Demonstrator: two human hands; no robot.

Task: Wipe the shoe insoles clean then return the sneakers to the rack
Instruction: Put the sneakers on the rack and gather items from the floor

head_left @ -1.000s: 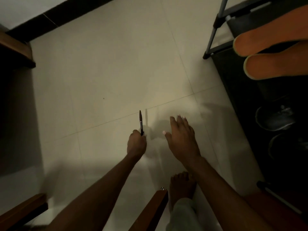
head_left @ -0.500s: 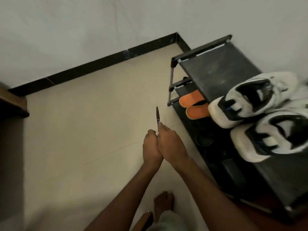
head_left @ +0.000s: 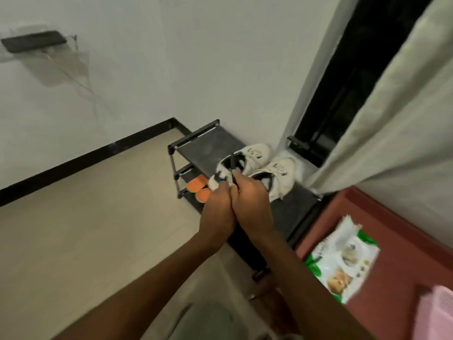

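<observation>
Two hands meet over a black rack [head_left: 208,146], the left hand [head_left: 217,212] and right hand [head_left: 253,207] pressed side by side, fingers curled together around a thin dark pen [head_left: 232,165]. White sneakers [head_left: 267,165] sit on the top shelf; orange insoles [head_left: 198,188] lie one shelf below. A wipes pack [head_left: 340,261] rests nearby.

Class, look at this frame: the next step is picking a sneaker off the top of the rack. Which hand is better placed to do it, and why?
Probably the right hand: it sits directly before the nearer sneaker, and the left hand appears to grip the thin dark tool.
</observation>
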